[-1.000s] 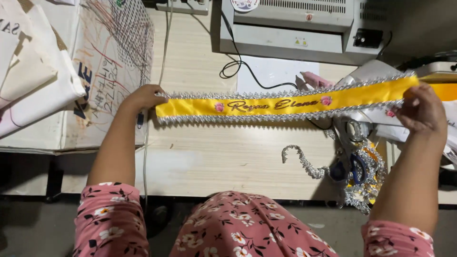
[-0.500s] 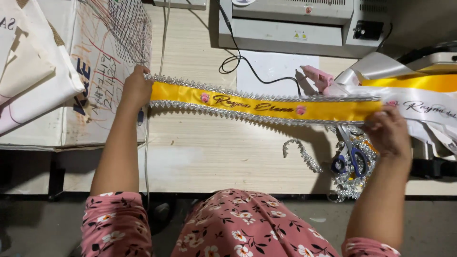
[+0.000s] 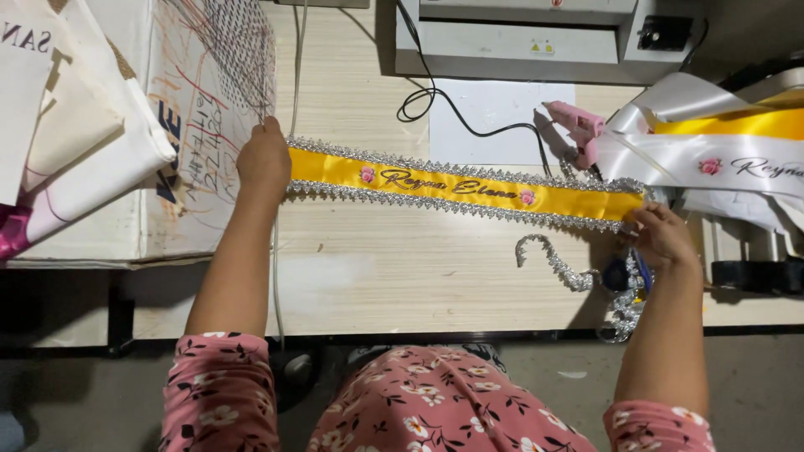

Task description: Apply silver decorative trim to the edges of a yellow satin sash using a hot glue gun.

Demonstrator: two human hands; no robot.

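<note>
Both hands (image 3: pixel 265 161) lowered the yellow sash (image 3: pixel 456 187) onto the table (image 3: pixel 377 268).

From my remote station, I see the person's body from directly above. I note a garment of pink fabric printed with small flowers in white and pale pink, with dark leaf and stem marks scattered between them. I find the same print on both short sleeves and across the lap at the bottom centre of the view. The sleeves end above the elbow; both forearms are bare below them. I see no watch, bracelet or glove on the left hand (image 3: pixel 265 159) or the right hand (image 3: pixel 664 238). Any rings are too small for me to confirm.
</note>
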